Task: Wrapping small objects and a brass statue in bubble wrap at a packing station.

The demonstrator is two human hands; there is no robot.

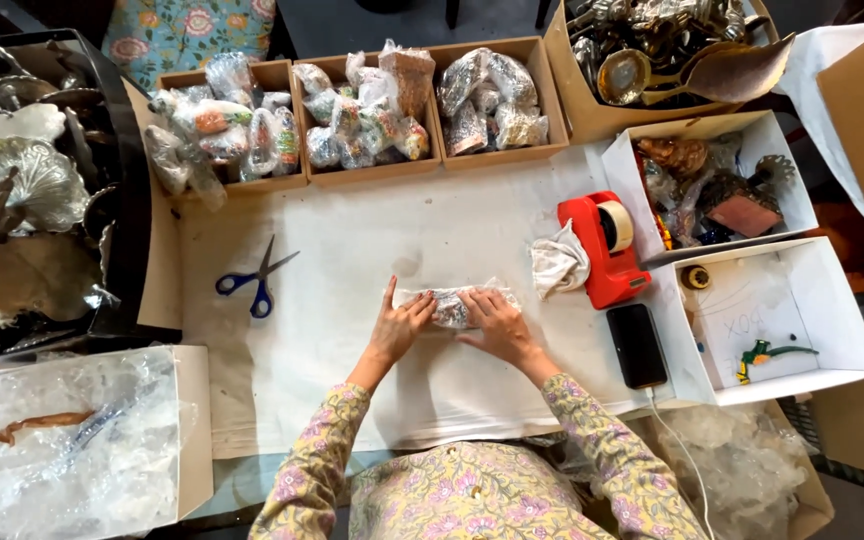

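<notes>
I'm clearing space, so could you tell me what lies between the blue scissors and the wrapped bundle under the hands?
In the head view, only bare white table cover lies between the scissors and the bundle.

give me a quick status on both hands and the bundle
Left hand and right hand both pressed flat on the bubble-wrapped bundle, mid-table. Scissors off left, tape dispenser and phone right; nothing in the way.
</notes>
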